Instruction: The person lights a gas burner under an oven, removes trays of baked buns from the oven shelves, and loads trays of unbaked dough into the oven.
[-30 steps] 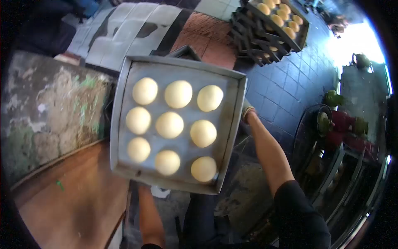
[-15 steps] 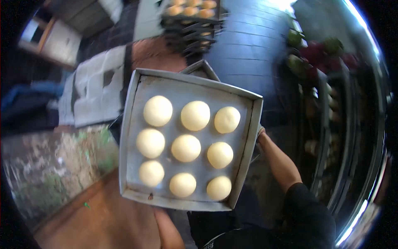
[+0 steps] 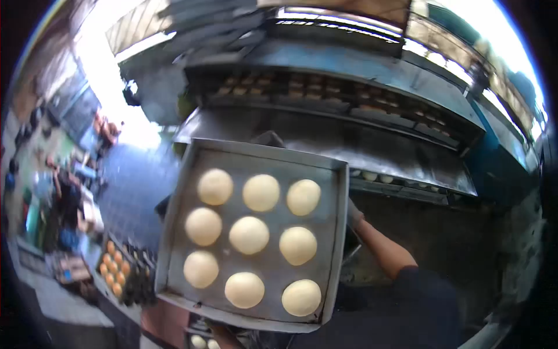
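A square metal baking tray [image 3: 343, 256] is held up in front of me, carrying several round, pale dough balls [image 3: 249, 235] in rows. The corner of another tray [image 3: 270, 138] pokes out beneath its far edge. My right hand [image 3: 353, 214], apparently gloved, grips the right side; its fingers are mostly hidden by the rim. On the near left, my left forearm [image 3: 224, 335] reaches under the tray, which hides the hand supporting it.
Ahead stands a long oven [image 3: 325, 87] with rows of browned buns inside and a metal ledge [image 3: 395, 157] in front. More dough balls [image 3: 378, 177] sit below the ledge. At left are stacked trays of baked buns [image 3: 115, 267] and people [image 3: 70, 192] farther off.
My view has swung right, from the floor and side shelving to the oven. The tray stays in both hands and sits slightly lower in view.
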`<state>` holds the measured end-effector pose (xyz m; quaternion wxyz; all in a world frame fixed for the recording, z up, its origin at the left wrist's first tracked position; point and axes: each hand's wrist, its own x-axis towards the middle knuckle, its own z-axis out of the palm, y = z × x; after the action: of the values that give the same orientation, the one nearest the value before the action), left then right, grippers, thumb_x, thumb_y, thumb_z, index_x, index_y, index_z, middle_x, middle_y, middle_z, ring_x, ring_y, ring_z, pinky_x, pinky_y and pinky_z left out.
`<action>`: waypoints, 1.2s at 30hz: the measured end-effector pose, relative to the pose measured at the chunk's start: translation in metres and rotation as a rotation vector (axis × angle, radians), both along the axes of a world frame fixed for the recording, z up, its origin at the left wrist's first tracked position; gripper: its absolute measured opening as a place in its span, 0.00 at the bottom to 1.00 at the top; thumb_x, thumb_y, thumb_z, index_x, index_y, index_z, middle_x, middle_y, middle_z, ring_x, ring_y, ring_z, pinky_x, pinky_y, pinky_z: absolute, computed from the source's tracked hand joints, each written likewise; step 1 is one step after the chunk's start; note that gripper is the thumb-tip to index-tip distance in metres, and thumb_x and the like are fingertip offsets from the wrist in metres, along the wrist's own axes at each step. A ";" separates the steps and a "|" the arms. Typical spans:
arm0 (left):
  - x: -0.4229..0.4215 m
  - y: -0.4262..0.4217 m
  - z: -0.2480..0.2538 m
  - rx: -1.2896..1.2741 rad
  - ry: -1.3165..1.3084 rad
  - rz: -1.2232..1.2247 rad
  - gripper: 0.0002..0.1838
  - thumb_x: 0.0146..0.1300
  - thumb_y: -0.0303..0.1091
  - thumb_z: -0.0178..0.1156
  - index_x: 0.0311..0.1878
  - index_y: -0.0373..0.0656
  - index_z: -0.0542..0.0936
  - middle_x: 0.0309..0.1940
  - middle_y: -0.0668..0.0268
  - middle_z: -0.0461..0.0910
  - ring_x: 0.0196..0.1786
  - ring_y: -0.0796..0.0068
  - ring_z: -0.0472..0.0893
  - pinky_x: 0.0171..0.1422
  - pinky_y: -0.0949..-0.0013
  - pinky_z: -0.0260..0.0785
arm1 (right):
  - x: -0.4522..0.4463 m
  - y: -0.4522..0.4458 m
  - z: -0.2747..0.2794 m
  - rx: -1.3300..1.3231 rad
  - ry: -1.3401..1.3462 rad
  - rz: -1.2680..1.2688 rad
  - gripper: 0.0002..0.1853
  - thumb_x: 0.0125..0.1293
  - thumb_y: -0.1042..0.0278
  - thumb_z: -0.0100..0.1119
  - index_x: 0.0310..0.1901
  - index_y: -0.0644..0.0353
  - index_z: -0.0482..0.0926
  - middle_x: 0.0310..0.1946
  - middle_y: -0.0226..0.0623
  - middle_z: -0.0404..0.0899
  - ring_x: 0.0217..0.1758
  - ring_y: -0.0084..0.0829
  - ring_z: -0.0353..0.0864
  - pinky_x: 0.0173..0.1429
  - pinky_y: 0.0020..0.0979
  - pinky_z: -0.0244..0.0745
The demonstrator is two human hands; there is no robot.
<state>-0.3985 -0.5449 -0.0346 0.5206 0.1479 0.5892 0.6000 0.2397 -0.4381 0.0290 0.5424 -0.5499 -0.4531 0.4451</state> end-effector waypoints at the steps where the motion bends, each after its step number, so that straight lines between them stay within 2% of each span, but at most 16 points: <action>1: 0.039 0.048 0.012 0.026 0.021 -0.090 0.20 0.92 0.51 0.53 0.68 0.49 0.85 0.59 0.58 0.89 0.60 0.51 0.88 0.71 0.47 0.83 | 0.046 -0.005 0.008 -0.092 -0.049 -0.120 0.12 0.91 0.66 0.61 0.61 0.64 0.88 0.52 0.36 0.91 0.52 0.27 0.88 0.57 0.36 0.88; 3: 0.125 0.141 0.026 0.083 0.041 -0.263 0.21 0.92 0.51 0.53 0.68 0.48 0.86 0.59 0.58 0.90 0.61 0.50 0.89 0.71 0.47 0.83 | 0.129 -0.023 0.024 -0.162 -0.213 -0.308 0.12 0.89 0.67 0.61 0.60 0.65 0.88 0.52 0.39 0.92 0.54 0.30 0.89 0.59 0.39 0.86; 6: 0.290 0.278 0.038 0.157 0.063 -0.505 0.21 0.92 0.50 0.53 0.68 0.48 0.86 0.59 0.57 0.90 0.61 0.49 0.89 0.71 0.47 0.83 | 0.290 -0.081 -0.018 -0.118 -0.877 -0.461 0.14 0.86 0.66 0.63 0.61 0.65 0.88 0.54 0.47 0.94 0.59 0.40 0.92 0.64 0.43 0.85; 11: 0.484 0.402 0.000 0.223 0.213 -0.844 0.21 0.92 0.50 0.53 0.69 0.48 0.86 0.59 0.56 0.91 0.61 0.47 0.89 0.71 0.46 0.83 | 0.406 -0.179 -0.076 -0.184 -0.741 -0.709 0.17 0.81 0.63 0.63 0.61 0.62 0.92 0.58 0.57 0.93 0.65 0.62 0.91 0.67 0.54 0.87; 14: 0.561 0.477 -0.067 0.470 0.556 -1.087 0.21 0.92 0.49 0.52 0.69 0.48 0.86 0.60 0.55 0.91 0.61 0.45 0.90 0.71 0.45 0.83 | 0.388 -0.206 -0.020 -0.246 -1.058 -0.772 0.16 0.82 0.64 0.63 0.60 0.60 0.93 0.58 0.57 0.94 0.63 0.61 0.92 0.66 0.55 0.88; 16: 0.601 0.509 -0.077 0.750 0.714 -1.174 0.21 0.92 0.49 0.52 0.69 0.47 0.86 0.60 0.55 0.91 0.61 0.45 0.90 0.71 0.45 0.83 | 0.371 -0.214 0.004 -0.305 -1.062 -0.786 0.16 0.82 0.63 0.63 0.60 0.60 0.93 0.57 0.58 0.94 0.61 0.62 0.92 0.65 0.54 0.88; 18: 0.634 0.534 -0.074 0.612 0.687 -1.279 0.21 0.93 0.44 0.52 0.70 0.42 0.88 0.60 0.56 0.92 0.58 0.52 0.92 0.65 0.50 0.86 | 0.364 -0.213 0.010 -0.370 -1.060 -0.790 0.16 0.82 0.61 0.64 0.60 0.61 0.92 0.56 0.58 0.94 0.60 0.62 0.92 0.63 0.53 0.88; 20: 0.665 0.554 -0.062 0.527 0.709 -1.386 0.21 0.94 0.43 0.52 0.70 0.41 0.89 0.60 0.60 0.92 0.57 0.61 0.93 0.62 0.56 0.88 | 0.363 -0.207 0.006 -0.387 -0.927 -0.936 0.18 0.82 0.58 0.66 0.60 0.62 0.92 0.54 0.58 0.94 0.57 0.65 0.92 0.62 0.53 0.87; 21: 0.678 0.564 -0.058 0.516 0.740 -1.444 0.21 0.94 0.44 0.53 0.70 0.42 0.89 0.60 0.63 0.91 0.57 0.66 0.92 0.61 0.59 0.89 | 0.356 -0.202 0.024 -0.363 -0.573 -0.927 0.21 0.84 0.55 0.65 0.62 0.65 0.90 0.56 0.52 0.94 0.56 0.56 0.91 0.62 0.50 0.86; 22: 0.689 0.568 -0.040 0.355 0.426 -1.457 0.21 0.94 0.44 0.54 0.69 0.42 0.89 0.61 0.62 0.92 0.58 0.67 0.92 0.62 0.59 0.88 | 0.346 -0.194 0.048 -0.345 -0.230 -0.953 0.24 0.86 0.51 0.65 0.64 0.68 0.88 0.58 0.47 0.93 0.55 0.48 0.90 0.62 0.47 0.85; 23: 0.701 0.569 -0.016 0.180 0.131 -1.415 0.20 0.93 0.43 0.54 0.69 0.42 0.89 0.62 0.61 0.92 0.59 0.68 0.92 0.63 0.58 0.88 | 0.352 -0.194 0.055 -0.362 -0.261 -0.910 0.26 0.87 0.50 0.65 0.65 0.69 0.87 0.59 0.45 0.93 0.56 0.43 0.89 0.63 0.45 0.85; 26: 0.671 0.494 0.119 0.339 -0.048 -1.169 0.33 0.88 0.47 0.60 0.85 0.34 0.76 0.62 0.50 0.92 0.60 0.63 0.91 0.71 0.56 0.82 | 0.358 -0.196 0.089 -0.214 -0.223 -1.052 0.29 0.88 0.48 0.65 0.71 0.69 0.85 0.62 0.42 0.91 0.57 0.35 0.88 0.66 0.40 0.83; 28: 0.644 0.412 0.257 0.417 0.199 -1.078 0.37 0.85 0.45 0.62 0.88 0.33 0.71 0.65 0.49 0.90 0.65 0.62 0.89 0.74 0.57 0.80 | 0.366 -0.194 0.128 -0.038 -0.161 -1.227 0.31 0.88 0.47 0.65 0.75 0.69 0.83 0.63 0.40 0.89 0.58 0.32 0.87 0.68 0.38 0.82; 30: 0.617 0.337 0.349 0.426 0.554 -1.074 0.42 0.82 0.44 0.64 0.91 0.32 0.67 0.68 0.47 0.88 0.70 0.61 0.87 0.76 0.57 0.78 | 0.376 -0.187 0.161 0.035 -0.126 -1.306 0.33 0.88 0.47 0.65 0.78 0.68 0.82 0.64 0.40 0.89 0.58 0.30 0.86 0.69 0.36 0.81; 33: 0.587 0.295 0.344 0.263 0.592 -1.503 0.51 0.77 0.44 0.67 0.96 0.37 0.57 0.78 0.43 0.81 0.80 0.56 0.81 0.83 0.58 0.73 | 0.400 -0.159 0.192 0.114 0.150 -1.135 0.31 0.85 0.49 0.67 0.76 0.68 0.85 0.61 0.37 0.90 0.59 0.32 0.86 0.72 0.36 0.79; 36: 0.564 0.258 0.327 0.199 0.548 -1.527 0.54 0.75 0.43 0.68 0.98 0.42 0.52 0.79 0.44 0.81 0.79 0.54 0.81 0.83 0.58 0.74 | 0.399 -0.160 0.195 -0.218 -0.117 -0.992 0.25 0.83 0.56 0.63 0.68 0.68 0.90 0.62 0.37 0.92 0.66 0.31 0.87 0.75 0.38 0.80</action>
<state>0.1654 -0.2867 0.2923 0.6079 0.6954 0.3763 0.0718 0.6385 -0.5985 0.2239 0.6016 -0.7763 -0.1178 0.1472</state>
